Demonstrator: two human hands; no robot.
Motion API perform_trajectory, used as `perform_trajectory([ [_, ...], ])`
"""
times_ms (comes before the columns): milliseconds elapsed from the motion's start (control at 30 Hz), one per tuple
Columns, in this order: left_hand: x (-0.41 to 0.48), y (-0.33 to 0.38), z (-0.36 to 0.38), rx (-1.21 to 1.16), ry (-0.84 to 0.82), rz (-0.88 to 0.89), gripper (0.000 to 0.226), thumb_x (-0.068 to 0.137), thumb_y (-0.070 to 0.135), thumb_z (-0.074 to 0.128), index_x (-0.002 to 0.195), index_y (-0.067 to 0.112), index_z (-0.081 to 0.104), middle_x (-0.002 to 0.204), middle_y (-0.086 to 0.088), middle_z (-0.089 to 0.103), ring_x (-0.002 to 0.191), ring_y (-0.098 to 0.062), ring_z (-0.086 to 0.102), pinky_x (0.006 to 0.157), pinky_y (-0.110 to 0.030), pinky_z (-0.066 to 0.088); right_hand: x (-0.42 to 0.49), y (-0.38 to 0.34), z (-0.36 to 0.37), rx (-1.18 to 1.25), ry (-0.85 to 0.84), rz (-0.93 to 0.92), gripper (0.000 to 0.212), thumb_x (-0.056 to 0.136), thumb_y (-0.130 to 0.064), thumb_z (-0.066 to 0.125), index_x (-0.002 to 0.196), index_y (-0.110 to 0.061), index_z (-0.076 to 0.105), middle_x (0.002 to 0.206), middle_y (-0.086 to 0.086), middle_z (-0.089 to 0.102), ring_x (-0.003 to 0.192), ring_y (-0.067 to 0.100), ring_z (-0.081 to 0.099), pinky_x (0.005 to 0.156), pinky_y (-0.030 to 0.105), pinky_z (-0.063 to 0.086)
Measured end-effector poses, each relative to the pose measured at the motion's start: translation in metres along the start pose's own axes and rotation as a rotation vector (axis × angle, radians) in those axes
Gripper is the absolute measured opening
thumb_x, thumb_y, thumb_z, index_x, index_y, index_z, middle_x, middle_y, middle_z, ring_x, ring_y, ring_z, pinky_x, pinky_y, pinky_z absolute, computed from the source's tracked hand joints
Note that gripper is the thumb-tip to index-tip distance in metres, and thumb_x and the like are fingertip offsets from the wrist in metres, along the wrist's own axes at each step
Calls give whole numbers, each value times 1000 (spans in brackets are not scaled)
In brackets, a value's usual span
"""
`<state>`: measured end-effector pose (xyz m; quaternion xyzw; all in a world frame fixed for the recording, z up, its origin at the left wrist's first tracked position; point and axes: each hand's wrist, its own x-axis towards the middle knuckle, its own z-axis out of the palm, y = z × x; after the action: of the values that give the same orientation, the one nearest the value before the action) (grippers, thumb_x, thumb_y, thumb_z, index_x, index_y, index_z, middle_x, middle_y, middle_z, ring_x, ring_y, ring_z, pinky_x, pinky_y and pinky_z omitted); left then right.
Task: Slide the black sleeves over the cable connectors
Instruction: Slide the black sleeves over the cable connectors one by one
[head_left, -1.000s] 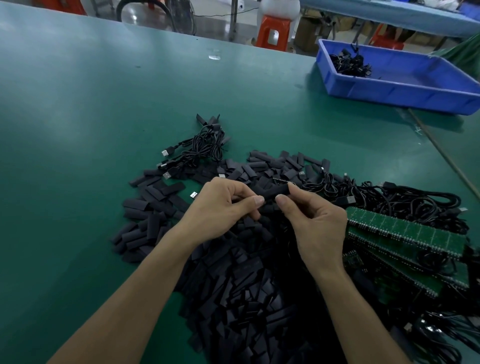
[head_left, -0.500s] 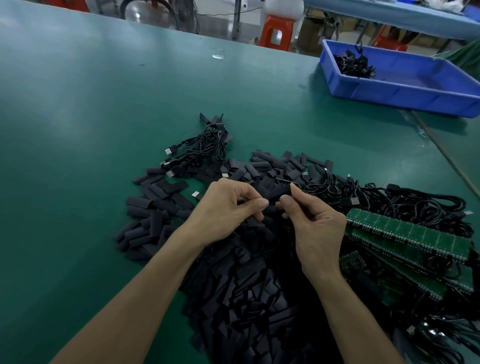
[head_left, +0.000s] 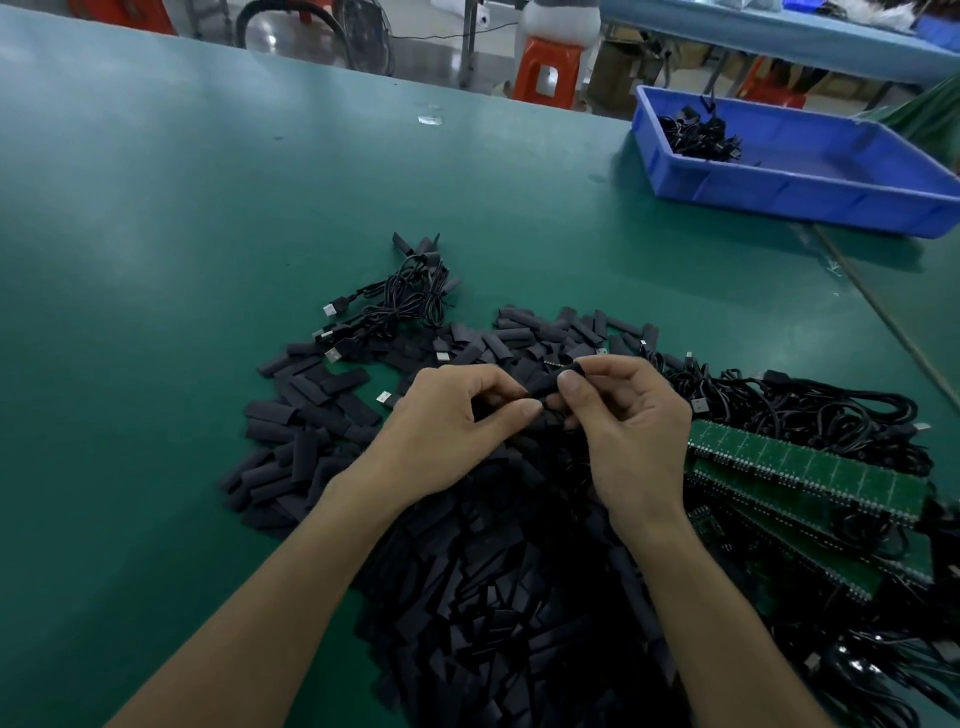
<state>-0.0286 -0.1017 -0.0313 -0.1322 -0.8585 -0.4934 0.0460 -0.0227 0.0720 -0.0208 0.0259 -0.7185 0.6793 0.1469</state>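
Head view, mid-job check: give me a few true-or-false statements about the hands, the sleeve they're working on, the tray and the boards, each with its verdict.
1. The left hand and right hand pinch one black sleeve between them. True.
2. The blue tray holds nothing. False: a bundle of black cables lies in its far left corner.
3. Green circuit boards lie to the right of the right hand. True.
4. The sleeve pile sits inside the tray. False: it lies on the green table, under and around the hands.
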Motion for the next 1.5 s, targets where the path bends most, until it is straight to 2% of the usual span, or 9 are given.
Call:
perform_trajectory([
  [233, 5, -2, -15, 230, 57, 96, 13, 99, 32, 61, 103, 25, 70, 98, 14, 64, 93, -11, 61, 82, -43, 53, 10, -9, -4, -57, 13, 11, 11, 93, -9, 69, 94, -19, 64, 79, -2, 75, 73, 14, 74, 63, 20, 55],
  [400, 29, 0, -33, 158, 416, -31, 15, 98, 28, 63, 99, 17, 74, 85, 17, 64, 78, 2, 59, 75, -11, 44, 27, -20, -16, -595, -20, -220, 16, 93, -17, 70, 107, -23, 70, 91, -18, 68, 90, 2, 66, 85, 19, 53],
  [500, 56, -4, -41, 211, 502, -120, 25, 101, 27, 60, 102, 8, 75, 87, 4, 69, 82, -13, 61, 80, -25, 46, 36, -24, -16, -1004, -216, -263, 28, 94, -27, 68, 121, -21, 69, 118, -3, 69, 118, 19, 56, 105, 38, 43],
  [600, 84, -13, -45, 277, 490, -216, 30, 104, 26, 56, 108, 1, 72, 98, -11, 70, 93, -26, 61, 86, -37, 48, 41, -26, -11, -1114, -343, -212, 26, 98, -30, 61, 122, -24, 69, 122, -3, 69, 117, 20, 59, 106, 42, 42],
  [767, 109, -22, -47, 472, 271, -423, 38, 102, 36, 54, 108, -2, 56, 125, -25, 53, 117, -40, 48, 98, -48, 42, 47, -17, -8, -1018, -359, -109, 20, 103, -24, 53, 111, -18, 71, 107, 0, 73, 99, 21, 65, 90, 42, 51],
  [867, 99, -18, -40, 513, 258, -350, 45, 99, 32, 61, 135, 6, 53, 143, -17, 44, 132, -36, 37, 106, -43, 35, 52, -10, -12, -819, -274, -54, 14, 103, -20, 53, 101, -18, 67, 90, -8, 66, 85, 7, 62, 75, 19, 48],
  [967, 80, -6, -25, 317, 324, -85, 25, 96, 25, 65, 119, 17, 68, 119, -3, 64, 113, -16, 56, 97, -24, 40, 54, -8, -16, -636, -190, -29, 11, 101, -20, 59, 93, -26, 64, 84, -19, 62, 79, -8, 59, 66, 4, 41],
  [1067, 62, 8, -1, -87, 139, -11, 4, 94, 27, 70, 91, 29, 68, 87, 12, 70, 76, 4, 61, 75, -13, 48, 53, -5, -19, -503, -164, -10, 16, 98, -20, 62, 88, -33, 63, 88, -13, 68, 85, 2, 64, 76, 15, 49],
  [1500, 40, 4, 46, -733, -1, -201, 14, 92, 8, 70, 82, 14, 63, 66, 10, 61, 61, -2, 56, 60, -17, 49, 49, -3, -20, -183, -263, 116, 16, 97, -7, 63, 87, -20, 65, 81, -4, 68, 73, 0, 63, 69, 16, 52],
])
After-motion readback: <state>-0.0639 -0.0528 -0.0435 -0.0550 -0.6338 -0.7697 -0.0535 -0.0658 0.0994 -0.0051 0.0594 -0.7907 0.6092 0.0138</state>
